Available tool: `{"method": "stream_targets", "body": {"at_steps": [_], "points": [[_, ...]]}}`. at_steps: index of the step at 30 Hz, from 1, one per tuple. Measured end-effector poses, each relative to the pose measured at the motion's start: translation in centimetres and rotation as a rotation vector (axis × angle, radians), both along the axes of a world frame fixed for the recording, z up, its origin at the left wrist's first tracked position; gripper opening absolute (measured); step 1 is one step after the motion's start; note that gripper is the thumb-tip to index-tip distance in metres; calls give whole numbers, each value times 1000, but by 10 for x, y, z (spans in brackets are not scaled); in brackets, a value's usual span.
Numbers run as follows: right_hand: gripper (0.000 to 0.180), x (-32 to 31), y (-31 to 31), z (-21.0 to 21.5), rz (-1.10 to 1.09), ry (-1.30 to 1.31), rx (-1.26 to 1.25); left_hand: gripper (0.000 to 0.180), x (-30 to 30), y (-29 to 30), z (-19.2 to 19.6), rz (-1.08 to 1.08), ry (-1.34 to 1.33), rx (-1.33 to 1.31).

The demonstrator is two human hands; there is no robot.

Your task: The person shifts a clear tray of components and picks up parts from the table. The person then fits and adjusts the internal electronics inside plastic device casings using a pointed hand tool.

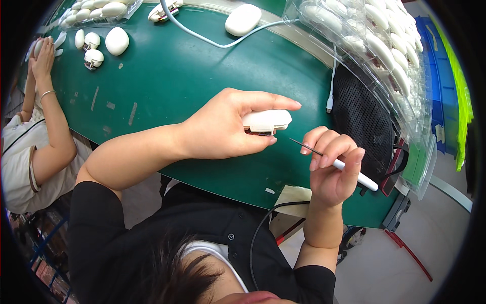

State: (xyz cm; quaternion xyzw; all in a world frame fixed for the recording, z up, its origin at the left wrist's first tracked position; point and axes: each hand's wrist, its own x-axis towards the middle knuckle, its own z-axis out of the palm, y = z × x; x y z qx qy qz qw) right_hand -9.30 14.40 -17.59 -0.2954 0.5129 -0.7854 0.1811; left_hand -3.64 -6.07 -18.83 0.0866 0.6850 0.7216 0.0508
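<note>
My left hand (228,124) grips a white rounded plastic housing (267,119) between thumb and fingers, above the green tabletop. Along its near side the housing is open, and dark and reddish inner parts show there. My right hand (334,164) pinches a slim screwdriver-like tool (360,177) with a white handle and a thin dark shaft. The tool's tip points up and left toward the housing, a short gap away from it. What the tip's end looks like is too small to tell.
Clear plastic trays (374,45) heaped with white housings stand at the right, beside a black mesh pouch (359,111). White pieces (117,41) and a pale cable (202,41) lie on the green table (167,76). At the left a co-worker's hands (43,58) hold a white piece.
</note>
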Motion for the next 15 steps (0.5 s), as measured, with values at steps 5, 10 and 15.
{"method": "stream_targets", "body": {"at_steps": [5, 10, 15], "points": [[48, 0, -4, -1, 21, -36, 15, 52, 0, -2, -1, 20, 63, -88], [45, 4, -6, 5, -40, -36, -22, 42, 9, -9, 26, 63, -32, -211], [43, -1, 1, 6, -85, -48, -46, 45, 55, -55, 68, 193, 348, -221]]}}
